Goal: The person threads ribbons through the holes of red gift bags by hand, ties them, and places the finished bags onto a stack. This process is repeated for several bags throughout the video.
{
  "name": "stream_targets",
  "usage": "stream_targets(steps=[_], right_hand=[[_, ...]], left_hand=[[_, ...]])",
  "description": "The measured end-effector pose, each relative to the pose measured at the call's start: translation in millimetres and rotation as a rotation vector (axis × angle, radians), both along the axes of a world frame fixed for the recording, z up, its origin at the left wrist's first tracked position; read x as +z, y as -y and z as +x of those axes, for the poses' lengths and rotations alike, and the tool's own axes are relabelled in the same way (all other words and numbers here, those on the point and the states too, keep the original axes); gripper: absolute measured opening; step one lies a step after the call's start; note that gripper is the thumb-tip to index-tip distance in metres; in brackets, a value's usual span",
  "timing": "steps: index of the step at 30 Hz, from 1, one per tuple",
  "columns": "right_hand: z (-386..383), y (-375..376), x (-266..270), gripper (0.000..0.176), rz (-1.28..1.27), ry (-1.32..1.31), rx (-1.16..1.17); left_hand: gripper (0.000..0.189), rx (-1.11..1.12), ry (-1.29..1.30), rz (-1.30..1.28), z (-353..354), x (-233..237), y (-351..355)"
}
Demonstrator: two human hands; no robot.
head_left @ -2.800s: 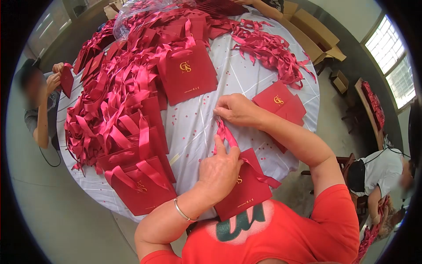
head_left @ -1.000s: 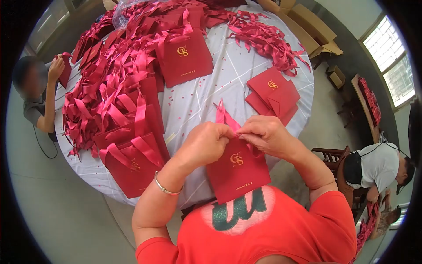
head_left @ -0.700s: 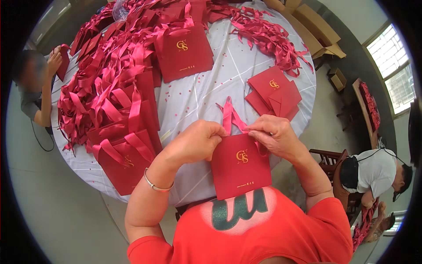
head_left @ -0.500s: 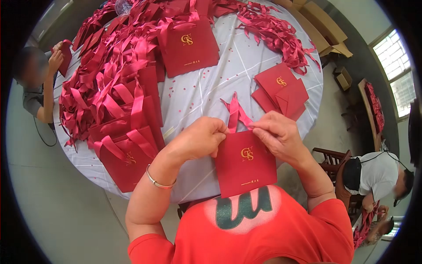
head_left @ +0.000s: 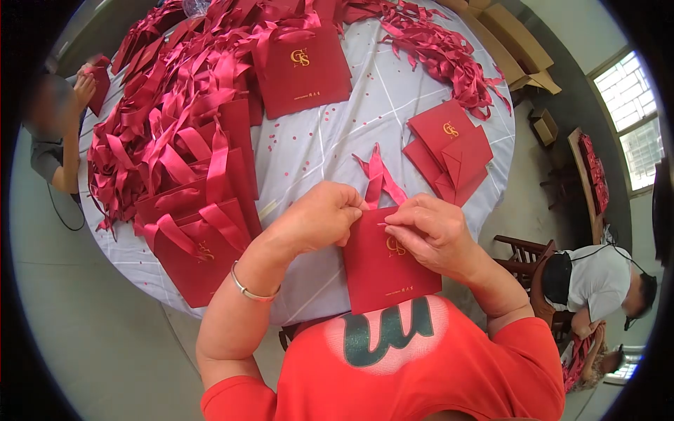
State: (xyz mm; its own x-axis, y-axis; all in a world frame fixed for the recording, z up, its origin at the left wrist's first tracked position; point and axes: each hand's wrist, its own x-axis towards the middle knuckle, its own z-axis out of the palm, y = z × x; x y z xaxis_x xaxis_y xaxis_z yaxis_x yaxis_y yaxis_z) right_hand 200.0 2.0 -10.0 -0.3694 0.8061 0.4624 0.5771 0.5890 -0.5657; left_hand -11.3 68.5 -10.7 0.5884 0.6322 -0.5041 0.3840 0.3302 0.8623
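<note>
A red paper gift bag point(head_left: 386, 274) with a gold logo lies in front of me, its bottom edge against my shirt. At its upper left corner, my left hand point(head_left: 323, 214) is closed in a pinch on the top edge. My right hand point(head_left: 434, 231) is pinched over the upper front, just above the logo. A thin pale sliver point(head_left: 382, 224) shows at its fingertips; I cannot tell what it is. Beyond the top edge, a satin ribbon point(head_left: 379, 175) stretches onto the tablecloth between the two hands.
Ribbon-handled red bags point(head_left: 189, 259) are piled on the left of the round table point(head_left: 302, 165). Flat red bags point(head_left: 456, 151) lie at right, loose ribbons point(head_left: 442, 52) behind. Across the left edge a person point(head_left: 60, 140) handles a bag; other people point(head_left: 597, 281) are at right.
My right hand has moved from the bag's top right corner down and left onto its front. The left hand keeps its pinch at the upper left corner.
</note>
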Motion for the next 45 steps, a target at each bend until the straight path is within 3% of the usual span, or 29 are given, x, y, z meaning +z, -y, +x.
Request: stream_targets(steps=[6, 23, 31, 45], right_hand=[[-3.7, 2.0, 4.5, 0.017, -0.097, -0.006, 0.014], [-0.4, 4.3, 5.6, 0.019, 0.004, 0.085, 0.006], [0.0, 5.1, 5.9, 0.013, 0.043, 0.102, -0.085], [-8.0, 8.7, 7.9, 0.021, 0.116, 0.166, 0.019]], left_hand=[[0.015, -0.020, 0.010, 0.013, -0.9, -7.3, -1.7], [0.027, -0.099, 0.045, -0.064, -6.0, -3.6, -7.0], [0.026, -0.093, 0.053, -0.040, -6.0, -6.7, -5.8], [0.020, -0.091, 0.172, -0.060, -3.3, -12.5, -3.8]])
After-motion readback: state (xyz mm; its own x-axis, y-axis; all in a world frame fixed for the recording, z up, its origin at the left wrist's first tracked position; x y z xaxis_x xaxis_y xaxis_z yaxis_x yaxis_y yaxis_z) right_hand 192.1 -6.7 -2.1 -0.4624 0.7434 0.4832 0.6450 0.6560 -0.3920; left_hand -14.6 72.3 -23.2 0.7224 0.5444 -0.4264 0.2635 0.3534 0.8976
